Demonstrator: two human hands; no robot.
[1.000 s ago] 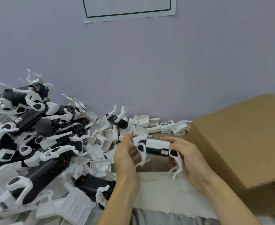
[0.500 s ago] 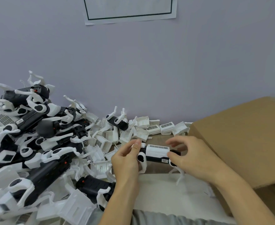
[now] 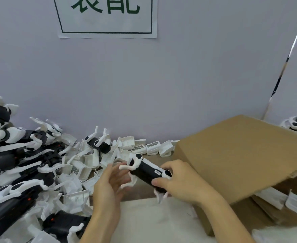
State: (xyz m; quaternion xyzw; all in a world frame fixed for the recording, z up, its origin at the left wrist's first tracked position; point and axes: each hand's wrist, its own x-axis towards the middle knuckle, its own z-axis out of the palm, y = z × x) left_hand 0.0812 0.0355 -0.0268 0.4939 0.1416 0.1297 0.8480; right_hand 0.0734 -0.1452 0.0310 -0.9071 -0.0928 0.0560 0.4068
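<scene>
A black-and-white device (image 3: 147, 171) with thin white arms is held above the table, tilted with its far end up-left. My right hand (image 3: 181, 181) grips its near end between thumb and fingers. My left hand (image 3: 110, 183) is just left of it with fingers spread and relaxed, close to the device's white arms; whether they touch is blurred.
A big heap of the same black-and-white devices (image 3: 21, 165) and small white plastic housings (image 3: 84, 165) fills the left side. A brown cardboard box (image 3: 237, 155) with its flap (image 3: 249, 172) stands right. More white parts (image 3: 296, 125) lie far right. A paper sign (image 3: 107, 16) hangs on the wall.
The device has been turned from lying level to tilted, black side up. My left hand let go of it and opened. The camera tilted up and to the right.
</scene>
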